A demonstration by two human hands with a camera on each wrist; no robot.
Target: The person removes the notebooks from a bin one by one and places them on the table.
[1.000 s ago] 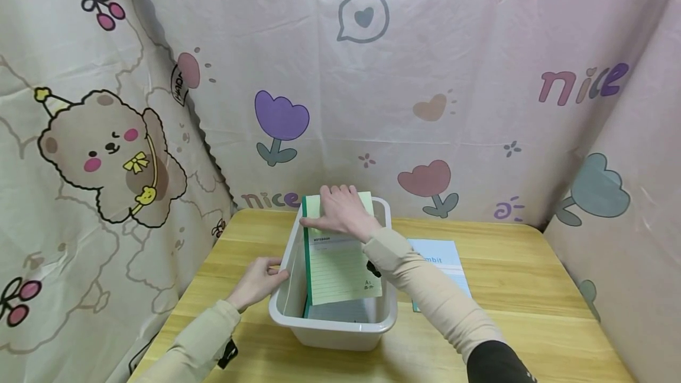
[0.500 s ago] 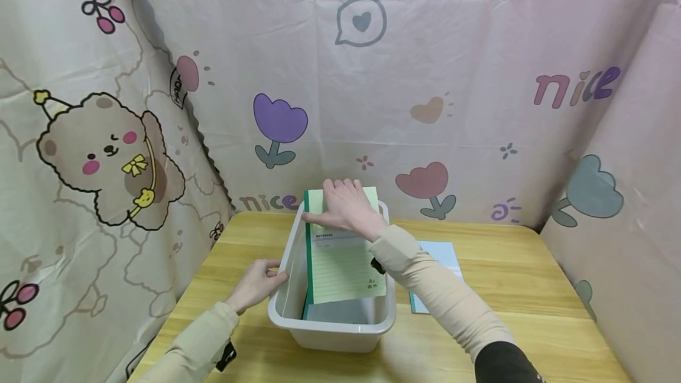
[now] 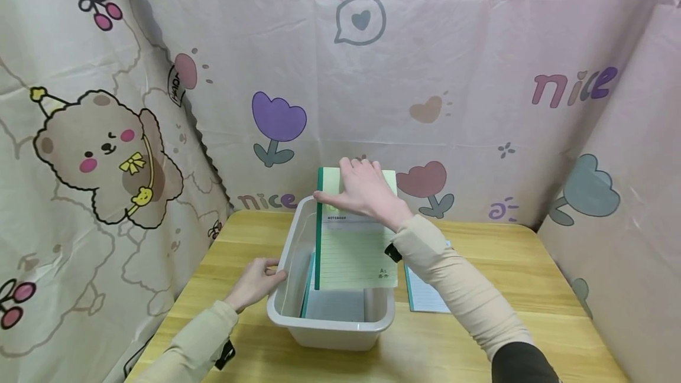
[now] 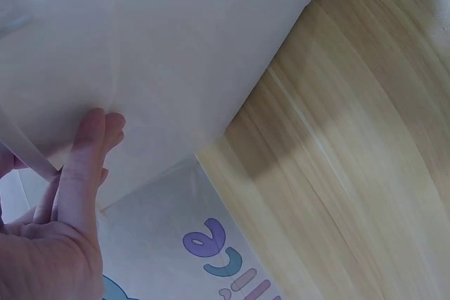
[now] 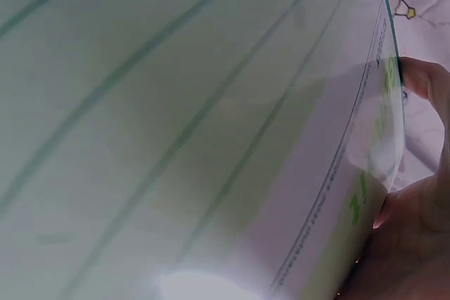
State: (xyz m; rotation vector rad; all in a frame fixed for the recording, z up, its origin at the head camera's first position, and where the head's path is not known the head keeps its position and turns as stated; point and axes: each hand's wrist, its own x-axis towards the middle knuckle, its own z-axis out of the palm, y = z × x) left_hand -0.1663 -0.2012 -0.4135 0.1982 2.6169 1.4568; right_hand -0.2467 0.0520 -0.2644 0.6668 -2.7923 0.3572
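A pale green lined notebook (image 3: 353,253) with a dark green spine is held up by my right hand (image 3: 369,191), which grips it near its top end. The notebook (image 5: 176,103) fills most of the right wrist view. Its lower part hangs tilted over a white plastic bin (image 3: 330,337). With thumb and fingers on either side of the rim, my left hand (image 3: 256,282) pinches the bin's left edge. The left wrist view has those fingers against the bin's outer wall (image 4: 183,54). Inside the bin lies a bluish-grey notebook (image 3: 335,306), partly covered by the green one.
Right of the bin, a light blue notebook (image 3: 428,299) lies on the wooden table (image 3: 505,288), partly hidden by my right sleeve (image 3: 463,294). A printed cloth (image 3: 468,105) hangs close behind the table and along both sides.
My right hand has raised the green notebook and moved it slightly right, baring more of the notebook in the bin. My left hand has stayed on the rim.
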